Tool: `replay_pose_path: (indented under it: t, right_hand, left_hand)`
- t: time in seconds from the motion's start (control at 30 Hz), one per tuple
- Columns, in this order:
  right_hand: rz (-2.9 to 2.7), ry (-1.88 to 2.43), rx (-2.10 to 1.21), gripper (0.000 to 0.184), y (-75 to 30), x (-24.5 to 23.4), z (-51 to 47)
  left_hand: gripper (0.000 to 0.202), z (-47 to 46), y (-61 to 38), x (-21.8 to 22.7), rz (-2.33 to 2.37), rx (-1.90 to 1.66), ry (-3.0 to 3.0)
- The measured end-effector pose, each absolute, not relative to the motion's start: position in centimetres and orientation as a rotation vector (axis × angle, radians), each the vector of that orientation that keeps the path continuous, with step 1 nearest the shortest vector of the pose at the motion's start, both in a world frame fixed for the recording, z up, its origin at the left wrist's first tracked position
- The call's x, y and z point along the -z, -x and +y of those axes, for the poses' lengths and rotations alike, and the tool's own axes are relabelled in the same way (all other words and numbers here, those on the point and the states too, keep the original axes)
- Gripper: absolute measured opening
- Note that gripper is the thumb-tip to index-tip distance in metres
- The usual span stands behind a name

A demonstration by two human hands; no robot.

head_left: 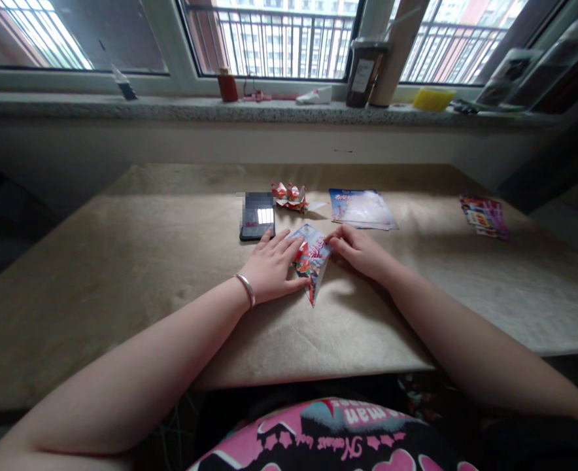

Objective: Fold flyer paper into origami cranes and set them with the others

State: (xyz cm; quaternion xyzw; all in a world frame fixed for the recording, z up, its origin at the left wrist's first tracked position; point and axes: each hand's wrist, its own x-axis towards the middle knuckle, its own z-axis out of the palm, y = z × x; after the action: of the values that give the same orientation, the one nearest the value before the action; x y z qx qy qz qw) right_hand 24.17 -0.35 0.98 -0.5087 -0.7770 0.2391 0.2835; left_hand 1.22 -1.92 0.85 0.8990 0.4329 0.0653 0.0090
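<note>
A folded piece of colourful printed paper [312, 261], narrowed to a point toward me, lies on the tan table [136, 261]. My left hand [273, 267] presses flat on its left side, fingers spread over the fold; a silver bangle circles that wrist. My right hand [357, 250] pinches the paper's upper right edge with its fingertips. Just beyond sits a finished folded paper figure [289, 195] in red and white.
A phone [258, 216] with a lit screen lies beside my left hand. A stack of printed sheets [362, 208] lies behind my right hand, another sheet [485, 216] at far right. The windowsill holds a red cup [227, 86], a dark jar [362, 75] and a yellow sponge [433, 99].
</note>
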Motion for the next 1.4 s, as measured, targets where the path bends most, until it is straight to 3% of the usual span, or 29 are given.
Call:
replay_pose_path:
  t: [0.23, 0.47, 0.77, 1.07, 1.4]
  right_hand:
    - [-2.372, 1.237, -0.554, 0.007, -25.6, -1.8, -0.1]
    - [-2.564, 1.046, -0.478, 0.03, -26.0, -1.7, 0.0]
    - [-2.601, 1.058, -0.433, 0.047, -26.1, -1.5, 0.0]
    - [-2.636, 1.038, -0.406, 0.048, -26.3, -1.6, 0.1]
    - [-2.672, 1.072, -0.353, 0.041, -26.4, -1.9, 0.0]
  left_hand:
    - [0.072, -1.8, -1.0, -1.1, 1.274, -0.218, -2.817]
    - [0.07, -1.4, -0.9, -0.9, 1.223, -0.196, -2.846]
    - [0.039, -1.1, -0.9, -1.0, 1.016, -0.271, -3.034]
    - [0.024, -1.5, -0.2, -2.6, 0.989, -0.448, -3.195]
    - [0.021, -1.7, 1.1, -4.0, 1.172, -0.104, -3.234]
